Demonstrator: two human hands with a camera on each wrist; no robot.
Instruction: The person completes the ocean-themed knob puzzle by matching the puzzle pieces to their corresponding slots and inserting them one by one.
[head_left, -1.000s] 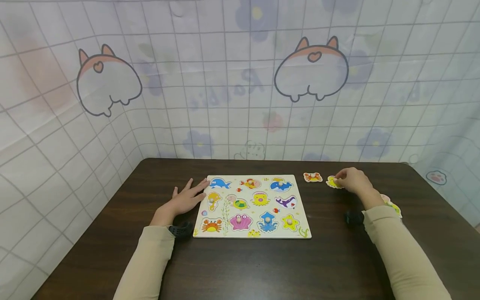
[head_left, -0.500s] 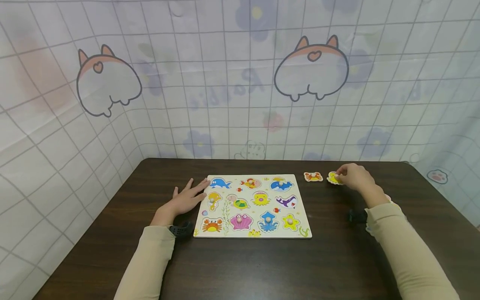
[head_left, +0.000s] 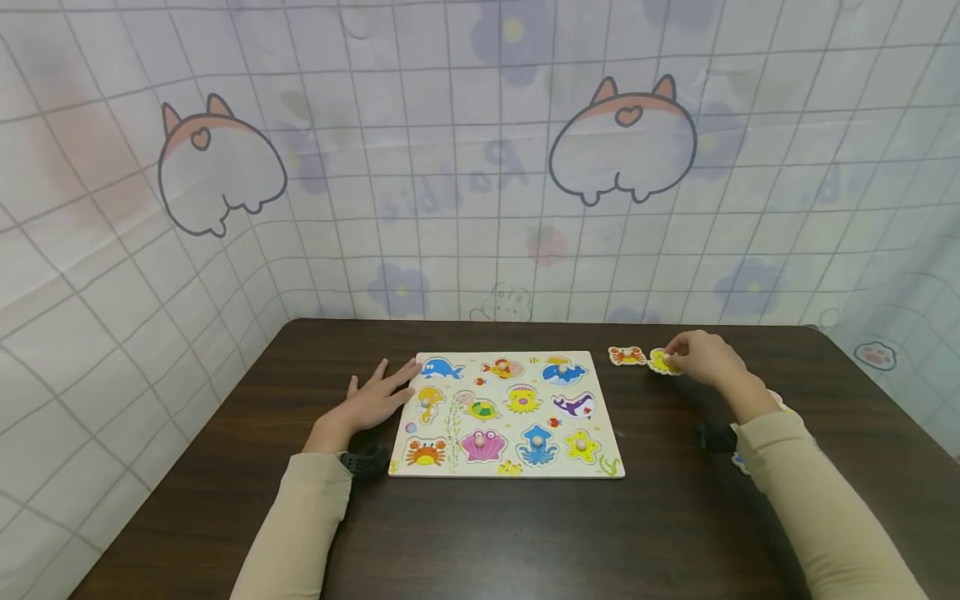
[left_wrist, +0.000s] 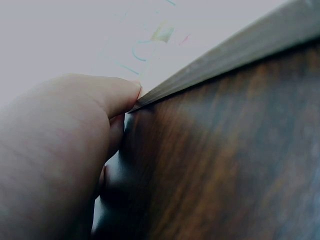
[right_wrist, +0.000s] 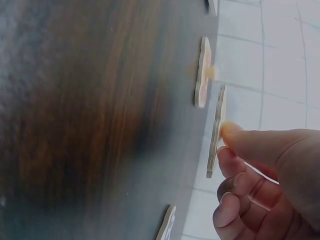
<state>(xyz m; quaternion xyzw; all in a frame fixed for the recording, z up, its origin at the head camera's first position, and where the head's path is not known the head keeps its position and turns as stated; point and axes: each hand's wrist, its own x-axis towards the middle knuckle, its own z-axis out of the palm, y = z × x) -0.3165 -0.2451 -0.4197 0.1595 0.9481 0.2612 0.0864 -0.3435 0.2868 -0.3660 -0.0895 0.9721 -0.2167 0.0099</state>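
Note:
My right hand point(head_left: 705, 360) pinches a yellow puzzle piece point(head_left: 660, 362) between thumb and fingertips. In the right wrist view that piece point(right_wrist: 217, 132) stands edge-on, a little off the dark table, thumb at its knob side. Just left of it a crab piece point(head_left: 627, 357) lies flat on the table. My left hand point(head_left: 375, 402) spreads its straight fingers onto the left edge of a sea-animal puzzle board point(head_left: 461, 421). From the left wrist, the thumb point(left_wrist: 122, 95) touches the board's edge. Knobbed pieces such as the squid point(head_left: 537, 446) and starfish point(head_left: 581, 446) sit in the board.
More puzzle pieces point(head_left: 780, 400) lie partly hidden under the right forearm. Dark wooden table point(head_left: 487, 533) extends in front of the board. A white grid-patterned curtain point(head_left: 480, 208) hangs behind and at the sides.
The right hand has shifted slightly with the yellow piece, and its forearm now covers more of the pieces beneath it. My left hand stays on the board.

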